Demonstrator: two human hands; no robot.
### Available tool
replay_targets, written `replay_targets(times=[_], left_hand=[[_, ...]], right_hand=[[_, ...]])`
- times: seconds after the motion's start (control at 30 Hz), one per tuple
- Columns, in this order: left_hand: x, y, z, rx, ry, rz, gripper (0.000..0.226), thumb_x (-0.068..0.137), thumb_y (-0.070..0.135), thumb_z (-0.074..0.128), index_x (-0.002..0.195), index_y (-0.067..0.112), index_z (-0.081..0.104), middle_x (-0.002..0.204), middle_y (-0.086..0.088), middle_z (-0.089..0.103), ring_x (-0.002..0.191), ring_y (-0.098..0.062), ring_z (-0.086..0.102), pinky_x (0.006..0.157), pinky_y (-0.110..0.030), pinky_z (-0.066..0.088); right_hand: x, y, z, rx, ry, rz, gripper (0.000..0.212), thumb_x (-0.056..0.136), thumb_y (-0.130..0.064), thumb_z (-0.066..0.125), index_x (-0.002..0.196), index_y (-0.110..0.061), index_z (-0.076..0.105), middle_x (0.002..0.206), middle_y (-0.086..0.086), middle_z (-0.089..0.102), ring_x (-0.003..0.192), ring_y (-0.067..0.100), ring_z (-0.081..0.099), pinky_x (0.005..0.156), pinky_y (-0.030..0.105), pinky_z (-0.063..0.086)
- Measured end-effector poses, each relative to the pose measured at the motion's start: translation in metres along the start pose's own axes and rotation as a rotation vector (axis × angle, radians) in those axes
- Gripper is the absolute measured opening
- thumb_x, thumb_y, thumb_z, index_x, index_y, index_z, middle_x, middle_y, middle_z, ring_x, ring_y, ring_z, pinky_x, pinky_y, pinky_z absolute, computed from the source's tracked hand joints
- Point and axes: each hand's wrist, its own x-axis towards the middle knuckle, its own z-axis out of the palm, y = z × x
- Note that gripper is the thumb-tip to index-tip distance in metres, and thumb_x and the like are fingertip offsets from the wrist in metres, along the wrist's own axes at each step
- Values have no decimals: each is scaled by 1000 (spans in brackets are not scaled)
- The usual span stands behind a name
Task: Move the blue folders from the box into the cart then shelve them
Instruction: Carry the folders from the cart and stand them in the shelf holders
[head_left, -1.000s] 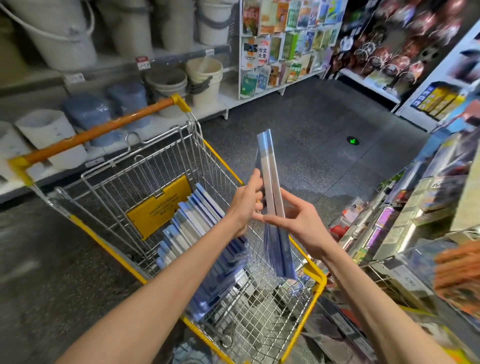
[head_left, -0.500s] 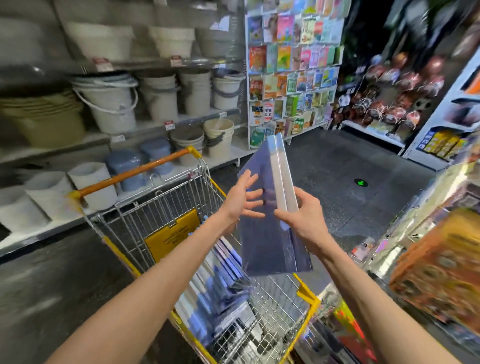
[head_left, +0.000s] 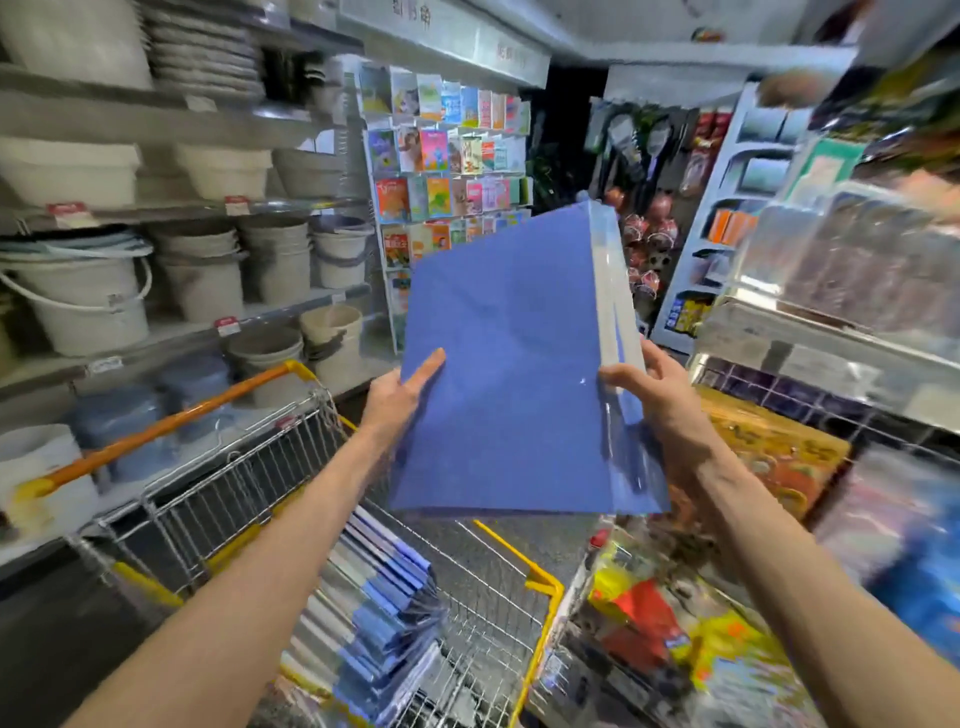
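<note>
I hold a blue folder pack (head_left: 509, 364) in clear wrap up at chest height, its flat blue face turned toward me. My left hand (head_left: 400, 389) grips its left edge, thumb on the front. My right hand (head_left: 649, 395) grips its right spine side. Below it stands the wire cart (head_left: 493, 597) with yellow trim and an orange handle (head_left: 171, 421). A row of several more blue folders (head_left: 379, 597) lies inside the cart, partly hidden by my left forearm.
Shelves of white and grey buckets (head_left: 88, 301) line the left. A rack of colourful cards (head_left: 447, 171) stands behind the folder. Blurred shelves with packaged goods (head_left: 779, 452) crowd the right, close to the cart's corner. Dark floor shows between them.
The folder pack rose from the cart and turned from edge-on to face-on. My view lifted toward the shelves, and both hands moved up with the pack.
</note>
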Motion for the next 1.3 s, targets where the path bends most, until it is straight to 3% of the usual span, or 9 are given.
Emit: replay_targets(times=[0.13,0.3,0.43,0.57,0.87,1.0,1.1,1.2,1.3], left_hand=[[-20,9,37,0,-112,90,56,65,48,85,106,12,76,110,-11,76,106,-34,70,95,-58,55],[-61,25,108,6,-197,230,35,78,35,80,104,13,74,106,-8,77,101,-29,71,92,-50,57],[-93,33,170,28,-264,296,37,83,33,81,110,11,69,107,-3,76,99,-18,72,88,-37,57],[-136,40,242,35,-337,347,33,86,24,80,109,5,65,100,2,74,84,-5,71,74,-24,54],[-288,48,457,50,-552,353,35,83,31,82,105,8,67,104,-7,76,91,-26,75,80,-50,61],[-349,58,553,81,-685,418,27,85,24,81,106,11,69,105,-5,77,87,-15,75,79,-42,62],[-378,66,620,136,-720,482,37,85,23,80,113,4,66,103,-5,74,71,5,69,66,-18,56],[-396,75,671,293,-689,567,78,63,63,76,121,12,66,112,2,73,97,-6,70,88,-32,57],[-402,87,706,447,-692,668,66,75,55,77,127,16,63,115,2,72,108,-14,67,98,-36,51]], right_hand=[[-33,-31,-36,-52,113,2,45,73,-12,64,118,-17,64,94,-11,76,84,6,71,72,23,56],[-69,-62,-87,-71,205,39,49,84,-28,66,128,-9,58,117,6,71,107,25,68,93,45,53],[-109,-91,-137,-117,267,16,52,82,-35,71,128,-13,59,118,7,71,101,23,69,82,36,54],[-156,-116,-195,-103,357,13,56,80,-26,76,129,-9,58,116,14,72,93,28,71,76,40,58],[-311,-211,-373,-117,577,-152,37,91,-11,64,127,-8,58,109,12,73,80,29,72,63,39,59],[-370,-260,-451,-134,676,-209,37,91,-10,65,126,-3,57,108,19,72,76,32,71,61,40,58],[-395,-293,-497,-177,714,-283,35,91,-7,65,125,-3,57,105,18,72,76,30,70,62,39,57],[-405,-318,-534,-222,785,-372,31,91,-2,63,122,-2,58,103,17,71,75,27,70,63,39,58],[-404,-334,-557,-294,870,-458,23,90,-1,66,112,-6,61,100,10,72,78,22,68,67,37,58]])
